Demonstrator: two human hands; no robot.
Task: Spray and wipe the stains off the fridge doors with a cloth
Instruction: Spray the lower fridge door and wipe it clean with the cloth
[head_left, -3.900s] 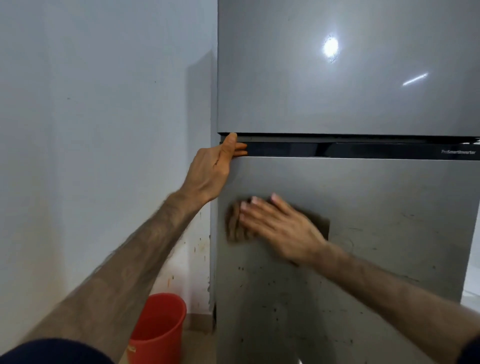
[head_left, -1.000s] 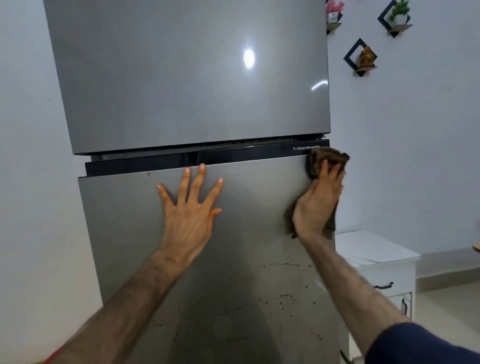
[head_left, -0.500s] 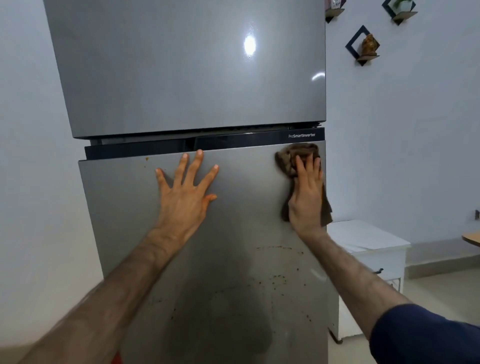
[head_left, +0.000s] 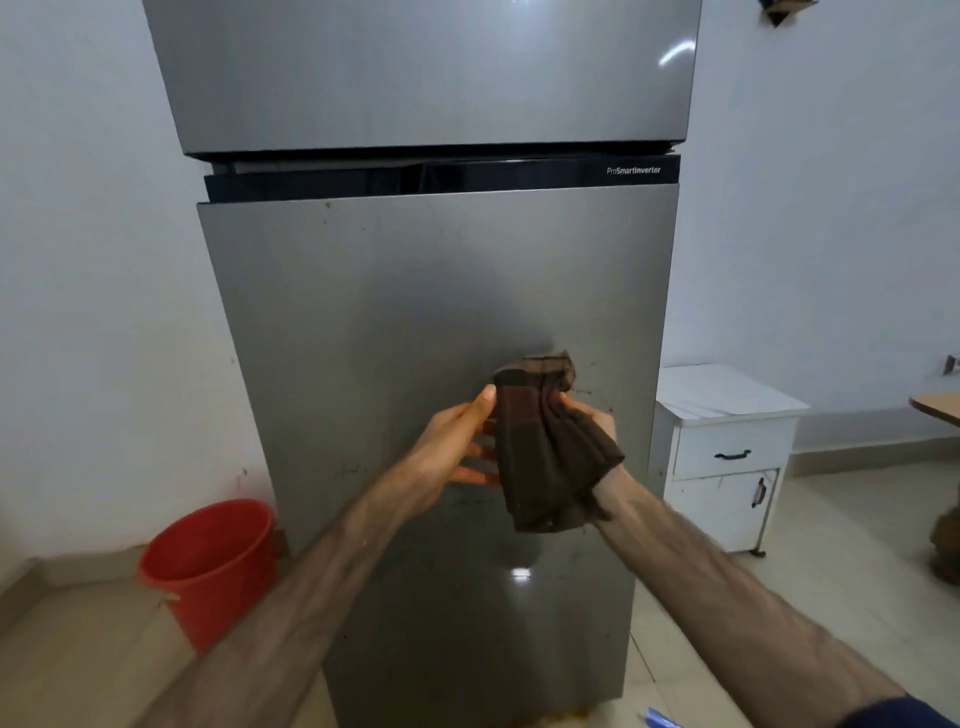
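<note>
We are facing the stained lower fridge door (head_left: 415, 322), red bucket (head_left: 208, 566) left; both hands, left hand (head_left: 452, 452) and right hand (head_left: 597, 421), now off the door, are gripping the cloth (head_left: 545, 452).

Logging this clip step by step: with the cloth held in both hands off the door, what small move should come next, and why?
Probably press the cloth back onto the lower fridge door at the specks beside it. The right hand and left hand both grip the cloth in front of the door, seemingly refolding it, while brown marks show near the door's right edge and a spot near its top.
</note>
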